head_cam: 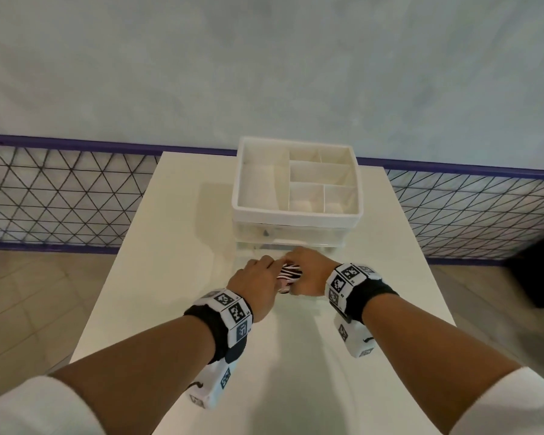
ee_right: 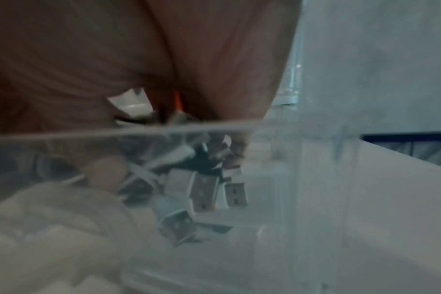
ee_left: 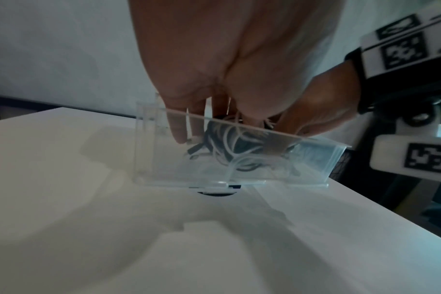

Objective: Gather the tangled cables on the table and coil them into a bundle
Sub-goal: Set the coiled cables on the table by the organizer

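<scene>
The left hand (head_cam: 254, 284) and the right hand (head_cam: 308, 269) meet over a clear drawer (ee_left: 239, 159), and both grasp the bundle of cables (head_cam: 290, 273) between them. The fingers (ee_left: 176, 129) of the left hand reach down into the drawer. White and dark cables lie inside it, with some plugs (ee_right: 204, 189). The drawer stands pulled out from a white organizer box (head_cam: 296, 183) on the white table (head_cam: 176, 277).
</scene>
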{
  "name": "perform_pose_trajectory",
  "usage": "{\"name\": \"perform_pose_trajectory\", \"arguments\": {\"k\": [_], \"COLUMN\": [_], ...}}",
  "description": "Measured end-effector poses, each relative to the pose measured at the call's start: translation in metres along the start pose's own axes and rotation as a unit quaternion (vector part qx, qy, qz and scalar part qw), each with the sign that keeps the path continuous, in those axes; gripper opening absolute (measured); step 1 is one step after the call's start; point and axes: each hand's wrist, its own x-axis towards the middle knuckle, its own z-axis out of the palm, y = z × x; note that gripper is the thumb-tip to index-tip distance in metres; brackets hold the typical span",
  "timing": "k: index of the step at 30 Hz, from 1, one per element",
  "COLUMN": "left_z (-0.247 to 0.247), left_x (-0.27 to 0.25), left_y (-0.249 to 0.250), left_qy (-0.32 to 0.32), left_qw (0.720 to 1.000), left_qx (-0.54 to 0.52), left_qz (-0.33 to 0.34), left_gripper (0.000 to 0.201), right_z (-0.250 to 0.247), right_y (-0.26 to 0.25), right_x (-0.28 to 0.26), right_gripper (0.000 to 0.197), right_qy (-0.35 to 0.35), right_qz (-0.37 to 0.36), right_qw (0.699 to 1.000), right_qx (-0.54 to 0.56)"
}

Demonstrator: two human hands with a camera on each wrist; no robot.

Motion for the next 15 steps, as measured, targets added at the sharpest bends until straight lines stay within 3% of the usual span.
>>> {"name": "perform_pose_trajectory", "arguments": {"k": [4,8,12,15], "left_z": [-0.003,-0.008,-0.014,-0.026], "left_x": [0.008,0.01,0.011,0.01], "left_y": [-0.001,-0.002,-0.005,-0.007], "left_qy": [-0.033,-0.058,-0.076,-0.105], "left_qw": [0.999,0.998,0.997,0.992], "left_qx": [0.019,0.025,-0.014,-0.07], "left_qz": [0.006,0.018,0.023,0.017], "left_gripper": [0.04,0.042,0.039,0.041], "right_z": [-0.009,0.023,0.066,0.072], "right_y": [0.002,0.007,0.018,0.024], "right_x": [-0.029,-0.059,-0.056,-0.05], "right_gripper": [0.049,0.072,0.052,0.053], "right_qy": [0.049,0.118,0.244,0.284], "right_qz": [-0.031,-0.091,-0.112,-0.135], "right_qw": [0.997,0.984,0.955,0.939], "right_qx": [0.052,-0.099,-0.123,-0.139]}}
